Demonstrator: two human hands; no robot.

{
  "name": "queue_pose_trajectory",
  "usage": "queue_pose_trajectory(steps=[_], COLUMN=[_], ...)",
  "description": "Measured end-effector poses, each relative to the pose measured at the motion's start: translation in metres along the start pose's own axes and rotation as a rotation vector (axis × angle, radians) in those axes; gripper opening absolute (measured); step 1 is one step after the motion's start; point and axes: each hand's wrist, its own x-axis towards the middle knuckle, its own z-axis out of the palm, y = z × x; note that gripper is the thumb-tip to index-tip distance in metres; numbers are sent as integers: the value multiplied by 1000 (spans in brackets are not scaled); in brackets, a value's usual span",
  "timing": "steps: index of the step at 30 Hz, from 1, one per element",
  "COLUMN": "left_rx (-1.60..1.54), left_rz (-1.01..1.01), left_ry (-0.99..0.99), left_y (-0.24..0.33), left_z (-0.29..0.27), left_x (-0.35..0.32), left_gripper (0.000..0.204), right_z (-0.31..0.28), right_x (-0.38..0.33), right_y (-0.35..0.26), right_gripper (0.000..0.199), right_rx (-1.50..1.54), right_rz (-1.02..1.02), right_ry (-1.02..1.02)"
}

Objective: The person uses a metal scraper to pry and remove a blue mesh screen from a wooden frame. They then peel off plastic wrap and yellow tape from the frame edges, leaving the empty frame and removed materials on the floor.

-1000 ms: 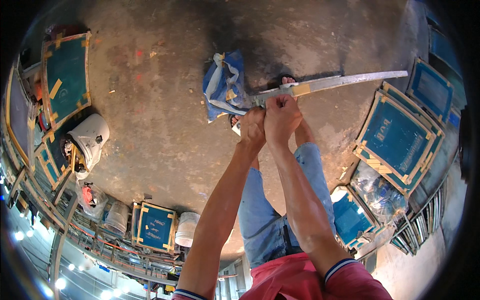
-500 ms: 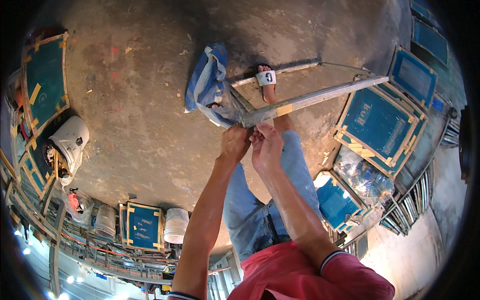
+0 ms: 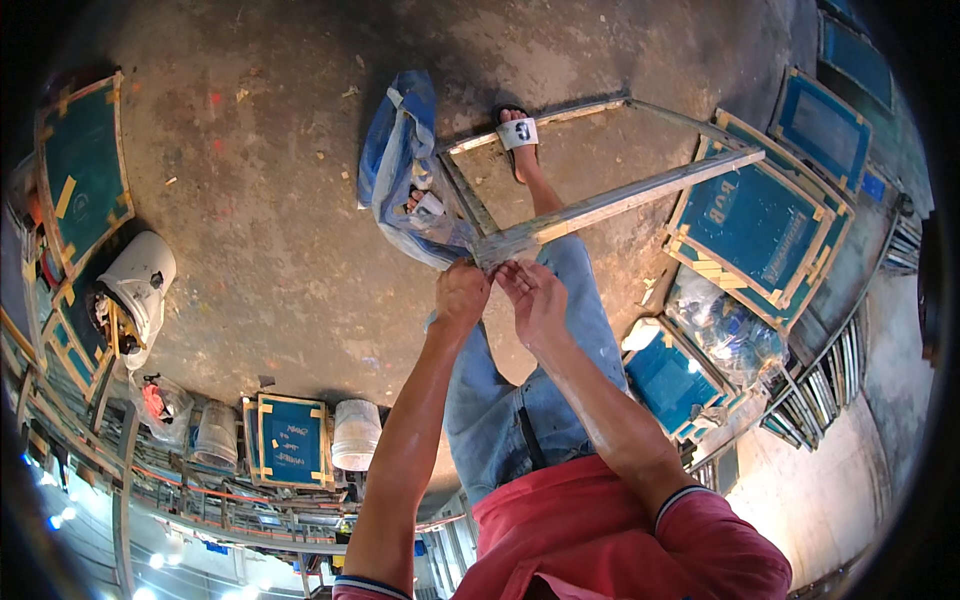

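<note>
A bare rectangular frame [image 3: 620, 203] with worn, pale-stained bars slants up from the floor, its near corner at my hands. A crumpled blue-and-white sheet [image 3: 385, 160], partly see-through, hangs along its left side. My left hand [image 3: 463, 292] is closed in a fist just left of that corner, where the sheet's lower end meets the frame. What lies inside the fist is hidden. My right hand [image 3: 533, 298] has its bent fingers pressed together against the corner's underside. My sandalled right foot [image 3: 519, 135] shows inside the frame; the left one [image 3: 425, 208] is partly covered by the sheet.
Teal screens with taped frames [image 3: 755, 230] are stacked at the right, beside a clear plastic bag [image 3: 722, 318]. A white bucket [image 3: 142, 285] holding tools is at the left. Another bucket [image 3: 356, 436] and a teal screen [image 3: 290, 440] are at lower left.
The frame's near corner has lifted slightly toward me and the sheet has shifted left, baring more of my left foot. My right hand has turned, its fingers now spread along the corner's underside.
</note>
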Motion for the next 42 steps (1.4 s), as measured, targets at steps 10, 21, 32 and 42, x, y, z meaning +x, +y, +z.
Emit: queue_pose_trajectory(steps=[10, 21, 32, 42], left_rx=[-30, -79, -2, -60], left_rz=[-150, -121, -119, -262], left_ry=[-50, -10, -64, -100], left_y=[18, 15, 26, 8], left_z=[-3, 19, 41, 53], left_x=[-3, -13, -26, -38], left_gripper=[25, 16, 10, 18], right_z=[6, -7, -21, -27], right_x=[15, 18, 9, 4], right_y=[-18, -14, 16, 13], right_gripper=[10, 9, 12, 9], right_rx=[-470, -250, -1060, -289], right_rz=[51, 100, -619, 26], right_ry=[109, -9, 3, 134])
